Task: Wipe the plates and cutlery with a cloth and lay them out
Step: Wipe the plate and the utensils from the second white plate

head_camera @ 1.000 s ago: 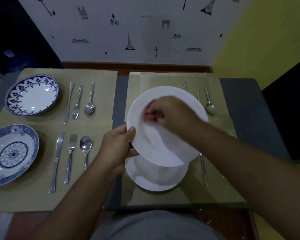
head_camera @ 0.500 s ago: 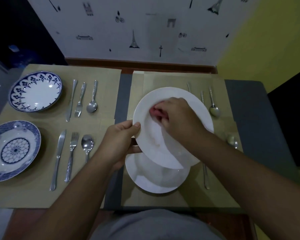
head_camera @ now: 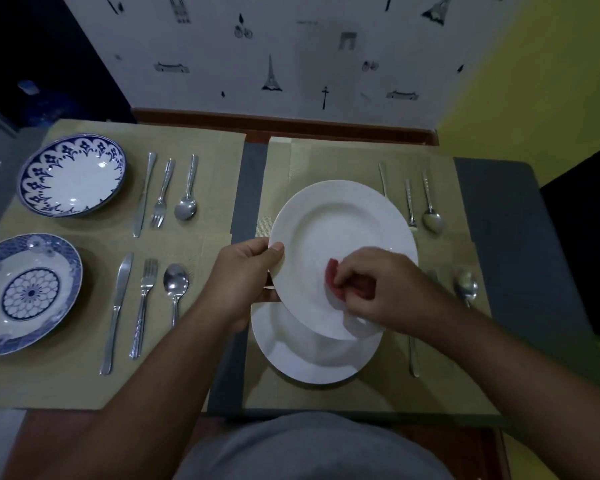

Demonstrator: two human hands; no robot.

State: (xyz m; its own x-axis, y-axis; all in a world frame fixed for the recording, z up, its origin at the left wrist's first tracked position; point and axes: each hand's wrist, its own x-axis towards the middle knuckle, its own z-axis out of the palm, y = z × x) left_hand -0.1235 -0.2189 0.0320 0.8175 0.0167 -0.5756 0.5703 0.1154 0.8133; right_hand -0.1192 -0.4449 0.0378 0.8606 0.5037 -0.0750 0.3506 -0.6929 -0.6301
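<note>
Wiping the white plate (head_camera: 340, 226), lifted and tilted above a second white plate (head_camera: 305, 362) on the right placemat (head_camera: 447, 379)

Grips its left rim with the left hand (head_camera: 246, 271), thumb on top; bunches the cloth (head_camera: 335, 275) in the curled right hand (head_camera: 385, 292) and presses it on the plate's near face. Probably calls next for finishing the face, then laying the plate flat beside the cutlery (head_camera: 431, 218)
</note>
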